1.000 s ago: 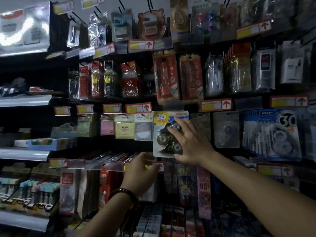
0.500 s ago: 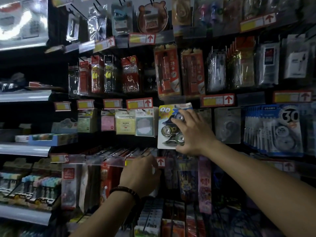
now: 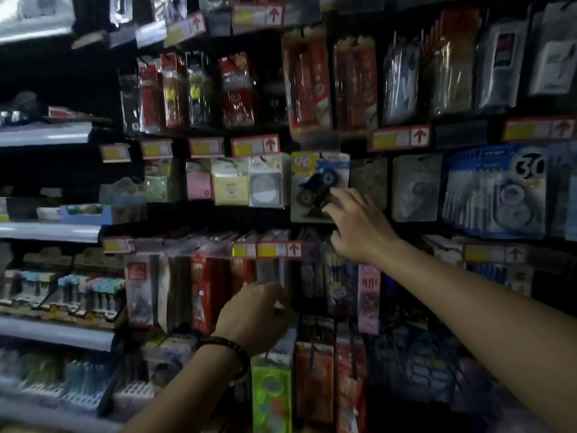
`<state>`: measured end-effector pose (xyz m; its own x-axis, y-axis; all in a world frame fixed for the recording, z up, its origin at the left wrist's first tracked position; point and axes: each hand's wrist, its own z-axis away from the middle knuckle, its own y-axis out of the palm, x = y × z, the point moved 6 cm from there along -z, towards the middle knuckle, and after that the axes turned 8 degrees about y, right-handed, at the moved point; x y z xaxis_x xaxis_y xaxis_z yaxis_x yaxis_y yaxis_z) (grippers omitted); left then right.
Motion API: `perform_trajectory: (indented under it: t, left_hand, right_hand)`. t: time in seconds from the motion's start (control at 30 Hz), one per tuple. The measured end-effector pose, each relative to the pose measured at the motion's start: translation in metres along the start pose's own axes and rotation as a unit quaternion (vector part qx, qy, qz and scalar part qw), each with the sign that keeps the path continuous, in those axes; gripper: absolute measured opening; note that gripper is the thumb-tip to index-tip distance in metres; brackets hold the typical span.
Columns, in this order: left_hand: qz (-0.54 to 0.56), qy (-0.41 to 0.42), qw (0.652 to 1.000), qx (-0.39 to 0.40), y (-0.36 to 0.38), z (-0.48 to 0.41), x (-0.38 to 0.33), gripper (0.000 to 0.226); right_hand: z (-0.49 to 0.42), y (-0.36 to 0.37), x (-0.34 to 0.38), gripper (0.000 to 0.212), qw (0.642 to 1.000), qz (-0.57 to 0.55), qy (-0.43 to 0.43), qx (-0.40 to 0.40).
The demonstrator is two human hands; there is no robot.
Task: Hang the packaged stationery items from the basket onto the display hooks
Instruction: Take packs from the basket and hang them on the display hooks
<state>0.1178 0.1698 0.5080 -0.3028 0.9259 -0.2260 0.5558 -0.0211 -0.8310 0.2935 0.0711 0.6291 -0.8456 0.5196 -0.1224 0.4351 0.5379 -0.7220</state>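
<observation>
Setting: a dimly lit aisle in a stationery shop.
Display wall: hanging packs (image 3: 307,85) in sealed plastic fill several rows, side by side and stacked front to back.
Pricing: price labels (image 3: 255,145), yellow and white with red up-arrows, run on a strip beneath each row.
Goods: sticky-note pads (image 3: 230,185), a carded correction-tape pack (image 3: 307,170) and blue packs marked "30" (image 3: 496,190).
Shelving: grey shelves (image 3: 46,134) at left hold trays of capped markers (image 3: 78,295).

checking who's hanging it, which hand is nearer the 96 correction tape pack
Right. The right hand touches the 96 pack at its lower right corner; the left hand is below, at the lower row.
</observation>
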Motion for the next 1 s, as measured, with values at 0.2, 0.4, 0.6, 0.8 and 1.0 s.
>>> perform_trajectory:
  t: [0.2, 0.4, 0.6, 0.8, 1.0]
  left_hand:
    - [-0.002, -0.006, 0.997, 0.076, 0.069, 0.072, 0.001, 0.021]
    - [0.046, -0.042, 0.977, 0.206, 0.190, 0.178, 0.003, 0.028]
    - [0.052, -0.094, 0.930, 0.353, 0.291, 0.281, 0.018, 0.029]
    - [0.085, -0.128, 0.890, 0.429, 0.373, 0.340, 0.028, 0.028]
    - [0.087, -0.192, 0.808, 0.549, 0.456, 0.402, 0.055, 0.040]
  right_hand:
    - [0.107, 0.030, 0.020, 0.035, 0.992, -0.099, -0.035, -0.074]
    - [0.257, 0.140, 0.043, 0.029, 0.979, -0.186, -0.006, 0.077]
    - [0.428, 0.268, 0.056, 0.033, 0.922, -0.206, 0.078, 0.319]
    - [0.563, 0.363, 0.069, 0.020, 0.816, -0.240, 0.201, 0.486]
    - [0.675, 0.457, 0.085, 0.050, 0.743, -0.202, 0.252, 0.585]
